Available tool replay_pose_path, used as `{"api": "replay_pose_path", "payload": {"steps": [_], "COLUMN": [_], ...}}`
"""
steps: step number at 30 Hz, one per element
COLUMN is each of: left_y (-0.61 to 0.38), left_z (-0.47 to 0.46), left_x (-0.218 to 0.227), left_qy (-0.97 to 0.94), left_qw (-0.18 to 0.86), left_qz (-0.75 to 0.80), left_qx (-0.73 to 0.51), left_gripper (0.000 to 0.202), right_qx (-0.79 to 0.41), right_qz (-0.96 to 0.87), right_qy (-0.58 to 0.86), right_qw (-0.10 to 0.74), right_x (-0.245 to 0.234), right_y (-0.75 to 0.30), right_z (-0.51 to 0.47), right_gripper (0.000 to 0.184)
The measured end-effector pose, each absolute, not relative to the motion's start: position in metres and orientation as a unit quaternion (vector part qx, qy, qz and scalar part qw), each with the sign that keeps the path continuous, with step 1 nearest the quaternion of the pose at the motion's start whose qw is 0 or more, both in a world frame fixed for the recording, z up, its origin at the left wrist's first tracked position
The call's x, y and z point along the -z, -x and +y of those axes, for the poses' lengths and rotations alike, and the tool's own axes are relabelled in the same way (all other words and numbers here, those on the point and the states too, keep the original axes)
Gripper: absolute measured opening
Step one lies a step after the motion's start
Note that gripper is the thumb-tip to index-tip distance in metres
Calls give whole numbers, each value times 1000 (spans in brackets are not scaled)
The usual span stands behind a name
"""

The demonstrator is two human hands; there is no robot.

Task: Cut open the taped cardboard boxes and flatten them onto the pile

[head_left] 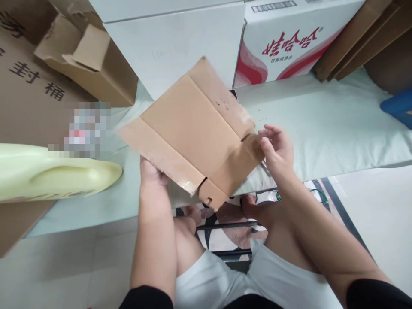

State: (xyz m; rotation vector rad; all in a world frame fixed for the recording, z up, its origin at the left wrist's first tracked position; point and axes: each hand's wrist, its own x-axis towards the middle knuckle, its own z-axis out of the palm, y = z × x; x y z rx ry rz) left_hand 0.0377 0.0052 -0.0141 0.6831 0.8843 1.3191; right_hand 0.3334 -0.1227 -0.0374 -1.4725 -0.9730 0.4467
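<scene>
**Flattened cardboard box [193,133] held up over your knees**

Your left hand [153,174] grips the box's lower edge from beneath, with its fingers hidden behind the board. Your right hand [277,150] pinches the torn flap at the right corner. The box hangs tilted in the air, in front of a white carton [174,47] and a red-printed carton [289,43], above a pale sheet [337,124].

Red-printed carton [289,47], white box [174,47] — perhaps a jug [48,171]
</scene>
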Motion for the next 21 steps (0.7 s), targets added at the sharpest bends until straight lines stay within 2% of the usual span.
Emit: {"api": "replay_pose_path", "payload": {"steps": [3, 6, 9, 11, 13, 17, 21], "left_y": [-39, -41, -45, -49, -53, -59, -61], "left_z": [1, -1, -3, -3, -4, -4, -2], "left_x": [5, 1, -3, -6, -9, -14, -15], "left_qy": [-321, -331, -325, -309, -290, -288, -247], "left_qw": [653, 656, 652, 650, 655, 654, 697], "left_qz": [350, 320, 325, 346, 373, 348, 329], "left_qx": [-590, -598, -603, -602, -589, -607, -588], "left_gripper": [48, 56, 54, 48, 42, 35, 30], "right_qx": [-206, -265, -399, -511, -562, -539, -430], "right_qz": [-400, -317, -252, -245, -252, -259, -253], "right_qy": [662, 646, 591, 543, 517, 504, 520], "right_qw": [599, 643, 654, 620, 595, 623, 693], "right_x": [39, 40, 35, 29, 24, 17, -1], "right_y": [-335, -335, -333, -329, -325, -317, -326], "right_z": [-119, -114, -115, -119, -124, -130, -134], "right_gripper": [66, 75, 69, 66, 68, 70, 63]}}
